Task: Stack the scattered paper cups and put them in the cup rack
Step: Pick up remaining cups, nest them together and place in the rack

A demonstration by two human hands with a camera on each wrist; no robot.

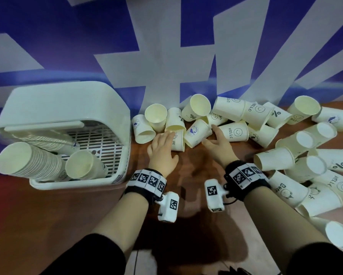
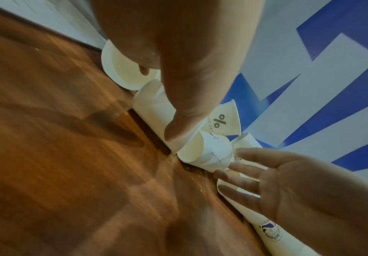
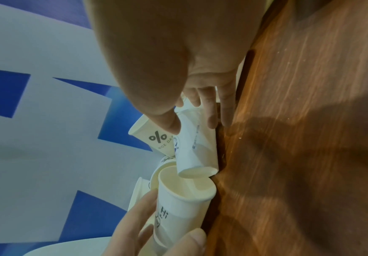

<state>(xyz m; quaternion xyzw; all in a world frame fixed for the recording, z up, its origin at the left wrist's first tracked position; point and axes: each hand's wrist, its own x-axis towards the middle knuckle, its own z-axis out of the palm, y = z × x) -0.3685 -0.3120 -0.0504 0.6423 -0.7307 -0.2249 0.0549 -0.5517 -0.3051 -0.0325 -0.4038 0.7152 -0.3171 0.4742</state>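
Note:
Several white paper cups lie scattered along the back and right of the wooden table (image 1: pixel 196 171). My left hand (image 1: pixel 162 145) grips a lying cup printed "Hi" (image 3: pixel 178 207), fingers on one side and thumb (image 2: pixel 176 131) on the other. Its mouth faces a cup with a blue logo (image 1: pixel 196 132), also lying on its side. My right hand (image 1: pixel 216 139) reaches that cup's base with straight fingers (image 3: pixel 211 117) and thumb spread either side of it. The white cup rack (image 1: pixel 67 120) at the left holds one long lying stack (image 1: pixel 28 161) and a shorter one (image 1: pixel 81 165).
A blue and white banner (image 1: pixel 166 46) stands right behind the cups. A "%" cup (image 3: pixel 156 138) leans against the blue-logo cup. A dense heap of cups (image 1: pixel 309 165) fills the right side. Bare wood lies between my forearms.

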